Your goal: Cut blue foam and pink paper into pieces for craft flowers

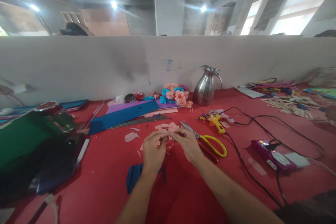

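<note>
My left hand (154, 147) and my right hand (188, 143) meet over the red table, fingertips pinched together on a small piece of pink crepe paper (169, 135). The fingers hide most of that piece. Several cut pink paper petals (130, 137) lie scattered just beyond and left of my hands. Folded dark blue paper (134, 176) lies beside my left forearm. Right of my right hand rest scissors (215, 145) with yellow handles, their blades pointing away to the left. A yellow glue gun (217, 124) and a pinkish glue gun (228, 117) lie farther right.
Pink and blue paper flowers (180, 96) are heaped by the wall near a steel jug (205, 89). A blue paper strip (123, 116) lies at the back left. Black cables run to a purple power strip (273, 155). A lidded jar (56, 119) stands at left, wooden sticks (288, 104) at right.
</note>
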Demonstrator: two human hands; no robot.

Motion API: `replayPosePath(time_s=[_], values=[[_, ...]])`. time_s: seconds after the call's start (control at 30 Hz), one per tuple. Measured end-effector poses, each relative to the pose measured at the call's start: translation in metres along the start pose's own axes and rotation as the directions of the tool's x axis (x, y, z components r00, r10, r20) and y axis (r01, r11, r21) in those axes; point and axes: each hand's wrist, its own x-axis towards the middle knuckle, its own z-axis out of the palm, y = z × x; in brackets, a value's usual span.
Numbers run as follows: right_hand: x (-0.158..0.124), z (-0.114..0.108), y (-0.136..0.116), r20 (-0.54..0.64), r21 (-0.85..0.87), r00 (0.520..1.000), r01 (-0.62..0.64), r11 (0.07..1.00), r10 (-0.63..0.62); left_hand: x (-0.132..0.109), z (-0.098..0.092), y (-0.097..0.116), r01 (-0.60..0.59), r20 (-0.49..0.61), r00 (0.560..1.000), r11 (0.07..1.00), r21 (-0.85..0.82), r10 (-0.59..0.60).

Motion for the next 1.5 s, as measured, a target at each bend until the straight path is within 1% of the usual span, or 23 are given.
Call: replayPosePath(time_s=[0.07, 0.1, 0.17, 0.23, 0.3, 0.33, 0.4, 0.5, 0.57, 0.77, 0.87, 0.97, 1.07, 1.3, 1.43, 1.5], values=[[0.001, -0.001, -0.002, -0.011, -0.001, 1.0, 0.004, 1.0, -0.004, 0.001, 0.0, 0.0, 0.022, 0.024, 0.999, 0.999, -0.03, -0.021], [0.001, -0.002, -0.004, -0.009, 0.005, 1.0, 0.007, 1.0, -0.007, 0.001, 0.0, 0.0, 0.061, 0.047, 0.997, 0.996, -0.07, -0.058], [0.002, -0.003, -0.007, 0.017, 0.024, 1.0, 0.006, 1.0, -0.006, 0.002, 0.0, -0.001, 0.198, 0.142, 0.975, 0.962, -0.19, -0.173], [0.002, -0.005, -0.01, 0.062, 0.033, 0.998, -0.003, 0.999, 0.001, 0.003, -0.002, -0.002, 0.372, 0.279, 0.915, 0.876, -0.307, -0.291], [0.002, -0.007, -0.012, 0.095, 0.027, 0.995, -0.011, 1.0, 0.008, 0.003, -0.004, -0.003, 0.504, 0.392, 0.847, 0.779, -0.373, -0.36], [0.002, -0.007, -0.013, 0.102, 0.021, 0.995, -0.013, 1.0, 0.01, 0.003, -0.005, -0.004, 0.543, 0.425, 0.823, 0.744, -0.39, -0.378], [0.002, -0.008, -0.015, 0.112, 0.006, 0.994, -0.007, 1.0, 0.006, 0.003, -0.007, -0.005, 0.586, 0.456, 0.796, 0.696, -0.415, -0.398], [0.003, -0.01, -0.015, 0.131, -0.03, 0.991, 0.01, 0.999, -0.006, 0.003, -0.008, -0.004, 0.607, 0.48, 0.781, 0.664, -0.437, -0.399], [0.004, -0.01, -0.014, 0.147, -0.038, 0.989, 0.015, 0.999, -0.009, 0.003, -0.008, -0.002, 0.61, 0.49, 0.777, 0.665, -0.431, -0.395], [0.005, -0.01, -0.011, 0.159, -0.022, 0.987, 0.01, 1.0, -0.007, 0.004, -0.009, 0.002, 0.57, 0.449, 0.807, 0.705, -0.422, -0.383], [0.005, -0.011, -0.011, 0.178, -0.04, 0.984, 0.036, 0.999, -0.028, 0.004, -0.009, 0.001, 0.563, 0.437, 0.813, 0.713, -0.418, -0.385], [0.005, -0.011, -0.012, 0.218, -0.061, 0.974, 0.071, 0.996, -0.056, 0.003, -0.009, -0.001, 0.586, 0.471, 0.796, 0.676, -0.446, -0.379], [0.004, -0.011, -0.013, 0.225, -0.066, 0.973, 0.061, 0.996, -0.045, 0.003, -0.01, -0.001, 0.608, 0.506, 0.778, 0.646, -0.46, -0.372], [0.004, -0.008, -0.017, 0.185, -0.108, 0.982, 0.066, 0.992, -0.045, 0.004, -0.009, 0.002, 0.551, 0.437, 0.815, 0.742, -0.381, -0.38], [0.004, -0.009, -0.018, 0.221, -0.117, 0.973, 0.097, 0.988, -0.069, 0.004, -0.008, 0.004, 0.532, 0.398, 0.829, 0.772, -0.347, -0.392], [0.004, -0.01, -0.017, 0.217, -0.133, 0.972, 0.115, 0.984, -0.084, 0.004, -0.008, 0.005, 0.523, 0.388, 0.835, 0.781, -0.343, -0.389]])
